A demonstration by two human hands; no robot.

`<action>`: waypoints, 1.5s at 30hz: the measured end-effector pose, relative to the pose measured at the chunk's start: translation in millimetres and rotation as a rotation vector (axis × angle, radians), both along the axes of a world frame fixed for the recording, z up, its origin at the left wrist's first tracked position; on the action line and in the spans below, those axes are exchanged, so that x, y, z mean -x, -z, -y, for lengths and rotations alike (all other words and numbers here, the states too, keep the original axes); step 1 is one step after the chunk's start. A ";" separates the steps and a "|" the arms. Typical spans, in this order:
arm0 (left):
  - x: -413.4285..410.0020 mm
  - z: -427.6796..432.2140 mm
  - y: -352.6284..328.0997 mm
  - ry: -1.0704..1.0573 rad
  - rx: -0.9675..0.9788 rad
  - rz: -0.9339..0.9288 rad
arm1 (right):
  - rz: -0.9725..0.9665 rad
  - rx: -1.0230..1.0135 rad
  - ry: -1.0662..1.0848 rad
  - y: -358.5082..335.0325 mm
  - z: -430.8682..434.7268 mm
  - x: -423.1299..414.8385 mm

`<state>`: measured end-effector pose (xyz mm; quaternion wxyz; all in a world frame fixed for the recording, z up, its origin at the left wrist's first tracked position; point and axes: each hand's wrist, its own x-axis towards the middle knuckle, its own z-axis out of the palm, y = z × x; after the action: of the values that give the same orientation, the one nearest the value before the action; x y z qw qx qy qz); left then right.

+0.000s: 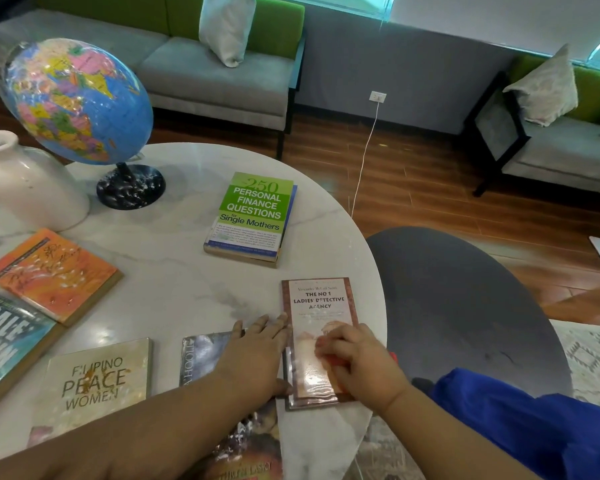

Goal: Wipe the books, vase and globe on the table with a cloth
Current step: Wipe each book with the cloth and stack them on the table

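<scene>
On the round marble table (pixel 174 271), "The No 1 Ladies' Detective Agency" book (pixel 321 303) lies near the right edge. My right hand (pixel 361 362) rests on its lower cover, fingers curled over a small red-orange cloth (pixel 336 361), mostly hidden. My left hand (pixel 253 355) lies flat with straight fingers against the book's left edge, partly over a grey book (pixel 201 351). A green finance book (pixel 253 209) sits mid-table. The globe (pixel 73 98) and white vase (pixel 28 181) stand at the far left.
An orange book (pixel 52 271), a blue Dale Brown book (pixel 7 337) and "Filipino Peace Women" (pixel 97 379) lie at the left. A dark grey chair (pixel 465 306) stands right of the table, a sofa (pixel 205 71) behind it. A white cable (pixel 364 157) crosses the wooden floor.
</scene>
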<state>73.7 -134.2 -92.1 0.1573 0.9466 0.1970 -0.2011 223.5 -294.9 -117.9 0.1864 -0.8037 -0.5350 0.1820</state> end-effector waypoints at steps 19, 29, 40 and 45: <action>0.7 -3.7 4.3 0.007 -0.010 -0.005 | 0.006 0.000 -0.151 -8.6 0.6 47.2; -1.2 -2.4 3.1 0.001 -0.019 -0.002 | 0.035 -0.066 0.189 -2.7 25.4 14.4; -11.5 2.5 -10.9 -0.020 -0.002 -0.054 | 0.059 0.054 0.253 -12.8 2.4 -7.6; -10.5 0.7 -8.9 -0.018 -0.003 -0.069 | 0.037 0.087 0.101 -13.6 1.3 -18.4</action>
<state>84.2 -134.9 -83.2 0.1509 0.9374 0.2113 -0.2322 241.9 -296.2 -104.3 0.1506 -0.8401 -0.4888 0.1807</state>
